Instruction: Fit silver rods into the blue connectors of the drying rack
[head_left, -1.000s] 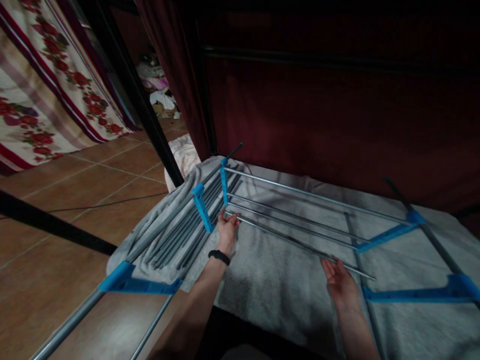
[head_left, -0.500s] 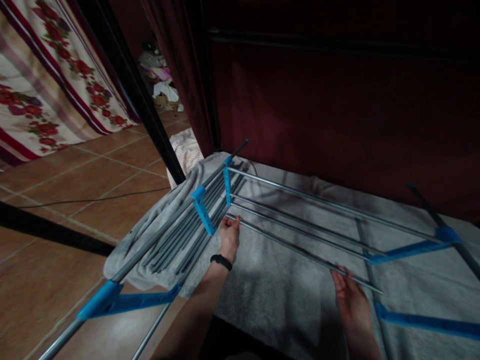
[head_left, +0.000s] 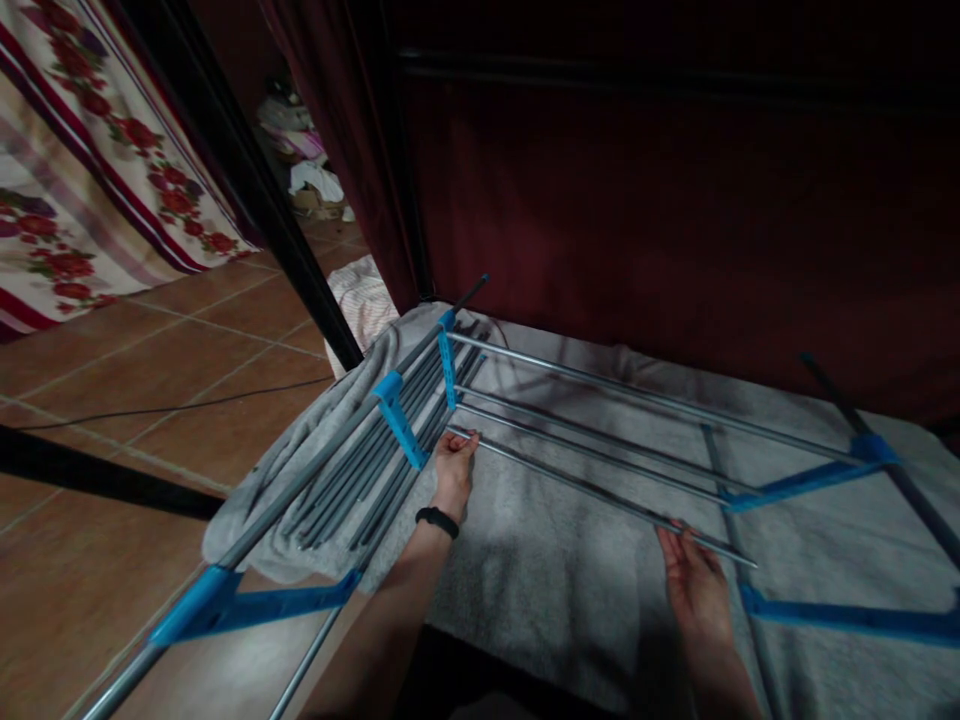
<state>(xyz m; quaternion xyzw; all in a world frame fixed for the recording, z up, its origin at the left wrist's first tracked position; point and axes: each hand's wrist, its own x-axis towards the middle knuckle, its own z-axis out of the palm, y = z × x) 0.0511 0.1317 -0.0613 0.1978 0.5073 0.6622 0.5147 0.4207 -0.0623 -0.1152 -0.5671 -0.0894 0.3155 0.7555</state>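
Note:
A thin grey metal rod [head_left: 570, 478] runs between my two hands. My left hand [head_left: 453, 470], with a black band on its wrist, pinches the rod close to its left end. Near the other end, my right hand [head_left: 694, 580] holds the rod with fingers around it from below. Just left of my left hand is a blue plastic bracket [head_left: 401, 425] on the rack's side pole. Behind the held rod, several rods [head_left: 600, 445] span from another blue bracket [head_left: 448, 365] to a blue bracket [head_left: 810, 480] on the right.
Several loose grey rods [head_left: 360, 480] lie on the grey blanket [head_left: 555, 580] at left. One more blue bracket [head_left: 855, 618] is at lower right. A black post [head_left: 247, 180], dark red curtain [head_left: 615, 240] and flowered curtain [head_left: 112, 150] stand around. A cable [head_left: 172, 408] crosses the tiled floor.
The view has shifted slightly, so the scene sits a little further left. Both hands keep hold of the rod, and its right end appears slightly higher.

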